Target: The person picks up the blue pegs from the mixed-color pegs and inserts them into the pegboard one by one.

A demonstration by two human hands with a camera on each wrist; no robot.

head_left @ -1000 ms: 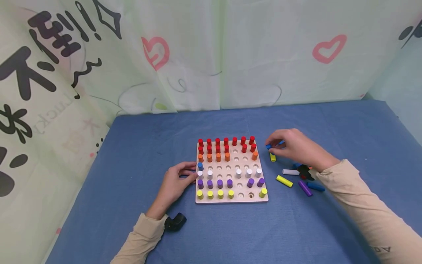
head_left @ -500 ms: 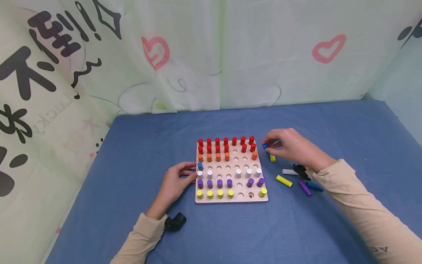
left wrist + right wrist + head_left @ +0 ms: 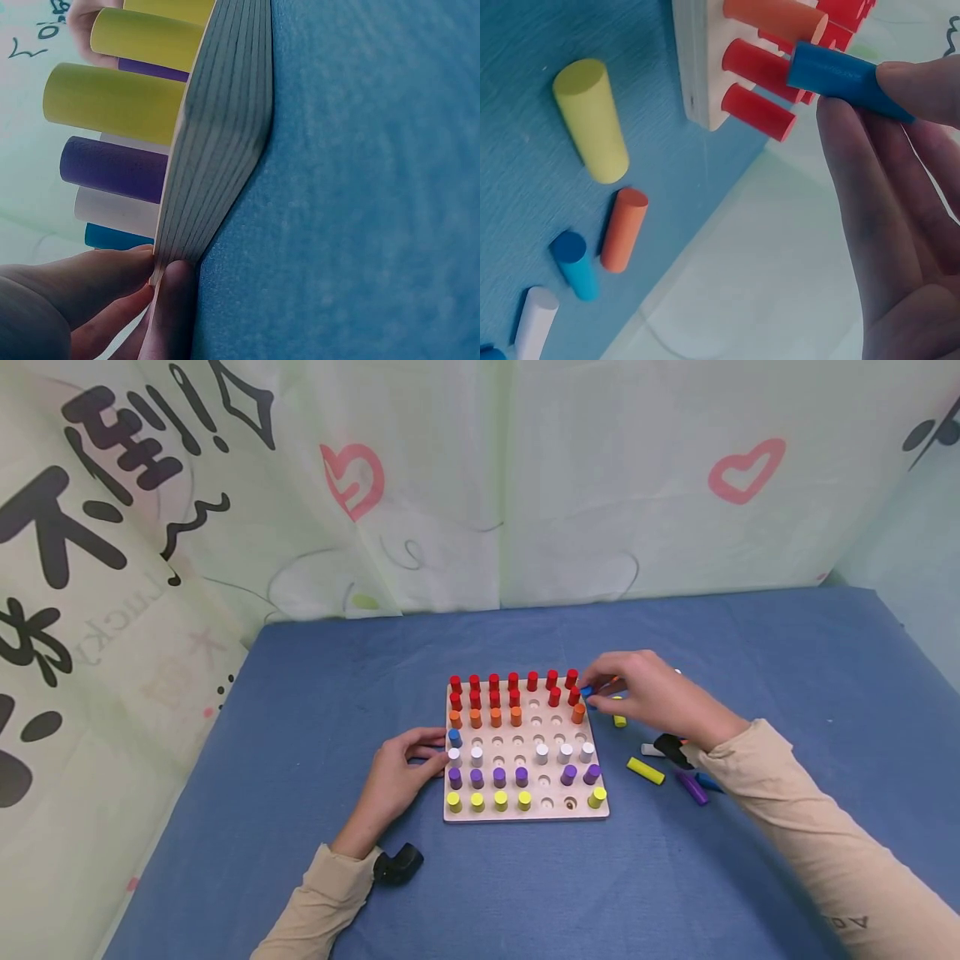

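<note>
A wooden pegboard (image 3: 535, 812) bears rows of upright red, orange, white, purple and yellow pegs. One blue peg (image 3: 454, 738) stands at its left edge in a row of bare holes. My left hand (image 3: 397, 777) holds the board's left edge with thumb and fingers, seen closer in the left wrist view. Between thumb and fingers, my right hand (image 3: 656, 693) pinches another blue peg (image 3: 840, 77). This peg is tilted at the board's back right corner, close to the red pegs (image 3: 761, 71) and an orange peg (image 3: 776, 19); whether it touches them I cannot tell.
Loose pegs lie on the blue cloth right of the board, among them a yellow peg (image 3: 646, 771), a purple peg (image 3: 692, 787) and a white peg (image 3: 652, 749). The right forearm covers part of them. A printed curtain (image 3: 585, 485) hangs behind the table.
My right hand has moved left with the blue peg, from beside the loose pegs to the board's right edge. My left hand stays at the board.
</note>
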